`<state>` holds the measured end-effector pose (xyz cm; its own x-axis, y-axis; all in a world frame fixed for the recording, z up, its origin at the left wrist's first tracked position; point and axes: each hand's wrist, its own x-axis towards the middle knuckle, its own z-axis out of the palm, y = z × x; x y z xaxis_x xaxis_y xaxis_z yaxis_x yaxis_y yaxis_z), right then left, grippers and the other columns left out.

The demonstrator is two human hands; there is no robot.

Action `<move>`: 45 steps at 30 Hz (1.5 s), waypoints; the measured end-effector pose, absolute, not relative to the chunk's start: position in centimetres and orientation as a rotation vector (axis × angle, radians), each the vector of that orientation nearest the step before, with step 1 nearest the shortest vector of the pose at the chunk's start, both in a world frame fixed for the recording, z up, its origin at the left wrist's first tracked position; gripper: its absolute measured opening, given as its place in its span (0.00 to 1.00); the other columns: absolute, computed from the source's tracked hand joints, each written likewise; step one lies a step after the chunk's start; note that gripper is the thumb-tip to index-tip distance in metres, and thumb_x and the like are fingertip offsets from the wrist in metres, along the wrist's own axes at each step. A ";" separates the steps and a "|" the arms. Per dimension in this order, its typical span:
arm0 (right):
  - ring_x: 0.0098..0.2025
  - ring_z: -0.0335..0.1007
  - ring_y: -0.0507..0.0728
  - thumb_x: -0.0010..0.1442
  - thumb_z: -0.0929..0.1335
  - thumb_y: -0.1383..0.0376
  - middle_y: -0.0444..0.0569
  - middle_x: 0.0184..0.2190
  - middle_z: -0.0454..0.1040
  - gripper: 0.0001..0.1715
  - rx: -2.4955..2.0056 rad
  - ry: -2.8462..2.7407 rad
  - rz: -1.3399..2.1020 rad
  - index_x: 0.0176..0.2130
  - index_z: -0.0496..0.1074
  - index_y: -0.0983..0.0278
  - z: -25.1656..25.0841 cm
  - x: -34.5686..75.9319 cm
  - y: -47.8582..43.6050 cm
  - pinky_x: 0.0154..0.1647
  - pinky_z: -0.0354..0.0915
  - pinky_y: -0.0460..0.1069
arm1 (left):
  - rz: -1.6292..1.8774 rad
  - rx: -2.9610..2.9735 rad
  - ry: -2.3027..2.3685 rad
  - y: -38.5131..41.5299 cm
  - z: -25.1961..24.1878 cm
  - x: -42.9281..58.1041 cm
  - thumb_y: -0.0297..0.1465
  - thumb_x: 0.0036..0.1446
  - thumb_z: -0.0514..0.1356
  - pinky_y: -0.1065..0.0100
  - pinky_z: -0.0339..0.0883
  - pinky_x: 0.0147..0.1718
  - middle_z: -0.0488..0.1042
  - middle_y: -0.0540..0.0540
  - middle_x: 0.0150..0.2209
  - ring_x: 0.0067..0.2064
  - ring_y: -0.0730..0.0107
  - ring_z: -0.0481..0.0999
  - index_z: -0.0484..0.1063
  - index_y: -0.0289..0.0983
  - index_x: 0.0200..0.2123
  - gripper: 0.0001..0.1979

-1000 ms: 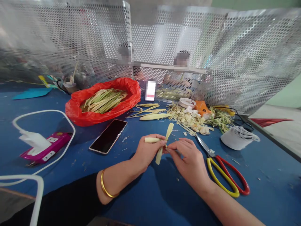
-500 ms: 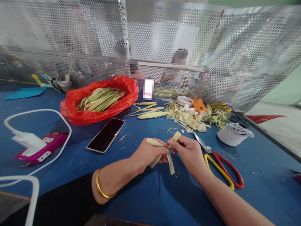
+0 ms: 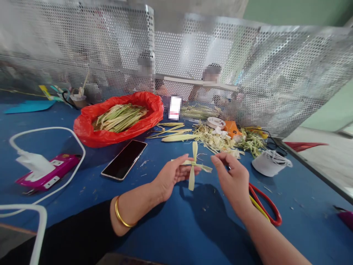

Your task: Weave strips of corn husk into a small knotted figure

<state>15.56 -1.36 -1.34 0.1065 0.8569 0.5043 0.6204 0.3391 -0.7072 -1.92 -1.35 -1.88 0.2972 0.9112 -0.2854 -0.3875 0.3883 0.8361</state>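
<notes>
A pale cross of leaf strips [image 3: 192, 179], knotted at its centre, rests on the fingers of my left hand [image 3: 172, 176], one strip between thumb and fingers. My right hand [image 3: 231, 178] is off to the right, apart from the cross, with thumb and forefinger close together; whether anything thin is between them is too small to tell. Under and beside my right hand lie scissors with red and yellow handles [image 3: 271, 206], their blades hidden. Beyond my hands are loose leaf strips [image 3: 179, 137] and a heap of shredded leaf bits [image 3: 211, 138].
A red plastic bag [image 3: 91, 138] holds many leaf strips. A phone [image 3: 124, 160] lies left of my hands, near a purple power strip [image 3: 64, 163] with a white cable. White string [image 3: 271, 163] stands at the right. Behind a perforated metal screen [image 3: 176, 48] people sit.
My right hand has let go of the leaf strips and moved right. My left hand has opened somewhat, and the strips now show as a spread cross. The view has shifted slightly.
</notes>
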 end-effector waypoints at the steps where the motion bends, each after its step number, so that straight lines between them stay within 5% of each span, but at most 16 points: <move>1: 0.28 0.66 0.54 0.61 0.65 0.53 0.44 0.25 0.73 0.17 -1.386 -1.672 0.274 0.28 0.71 0.62 -1.4 15.4 -1.6 0.30 0.60 0.47 | 0.998 0.723 0.846 -1.4 -1.8 -2.0 0.47 0.55 0.59 0.60 0.63 0.51 0.81 0.38 0.39 0.46 0.58 0.78 0.73 0.33 0.46 0.25; 8: 0.22 0.63 0.52 0.64 0.62 0.56 0.42 0.19 0.69 0.22 -1.425 -2.018 0.396 0.22 0.65 0.61 -2.9 14.1 -1.8 0.23 0.53 0.46 | 1.011 0.668 0.662 -1.6 -1.6 -2.1 0.51 0.58 0.54 0.60 0.56 0.57 0.79 0.38 0.45 0.51 0.60 0.74 0.70 0.34 0.52 0.29; 13: 0.25 0.67 0.53 0.67 0.59 0.61 0.45 0.24 0.72 0.19 -1.352 -2.129 0.246 0.25 0.62 0.61 -2.3 14.7 -1.7 0.25 0.55 0.46 | 0.923 0.536 0.590 -0.5 -1.5 -3.0 0.50 0.55 0.57 0.57 0.65 0.49 0.79 0.36 0.42 0.45 0.56 0.78 0.73 0.33 0.45 0.27; 19: 0.25 0.63 0.53 0.66 0.60 0.65 0.43 0.21 0.67 0.18 -1.275 -2.254 0.019 0.24 0.58 0.60 -1.8 14.8 -1.9 0.30 0.54 0.48 | 0.885 0.666 0.805 -0.1 -1.3 -2.9 0.32 0.47 0.68 0.65 0.70 0.41 0.81 0.42 0.34 0.36 0.64 0.80 0.72 0.35 0.37 0.13; 30: 0.29 0.65 0.53 0.67 0.58 0.68 0.44 0.23 0.67 0.17 -1.086 -2.391 0.051 0.26 0.62 0.62 -2.0 14.2 -2.1 0.40 0.57 0.49 | 1.106 0.789 1.041 -0.8 -2.3 -1.4 0.27 0.47 0.67 0.74 0.66 0.26 0.78 0.46 0.25 0.22 0.75 0.74 0.75 0.33 0.34 0.09; 36: 0.28 0.66 0.54 0.68 0.59 0.66 0.44 0.24 0.68 0.17 -1.190 -2.286 0.061 0.27 0.64 0.62 -2.4 14.4 -1.9 0.38 0.59 0.50 | 1.116 0.737 1.015 -0.5 -2.4 -1.6 0.30 0.50 0.67 0.72 0.67 0.32 0.80 0.45 0.29 0.29 0.71 0.78 0.75 0.35 0.37 0.10; 41: 0.41 0.69 0.61 0.65 0.64 0.62 0.53 0.37 0.74 0.10 -1.235 -1.983 -0.222 0.41 0.72 0.63 -2.2 14.7 -2.3 0.41 0.60 0.53 | 1.134 0.707 0.918 -0.5 -1.9 -1.9 0.28 0.56 0.61 0.71 0.68 0.40 0.80 0.44 0.35 0.38 0.71 0.79 0.74 0.35 0.41 0.09; 45: 0.34 0.71 0.57 0.65 0.63 0.63 0.47 0.31 0.76 0.10 -1.143 -2.077 0.041 0.35 0.73 0.60 -2.8 13.6 -3.0 0.37 0.60 0.50 | 1.153 0.707 0.791 -1.0 -2.0 -1.5 0.25 0.53 0.62 0.72 0.68 0.39 0.80 0.45 0.37 0.38 0.71 0.78 0.72 0.36 0.42 0.12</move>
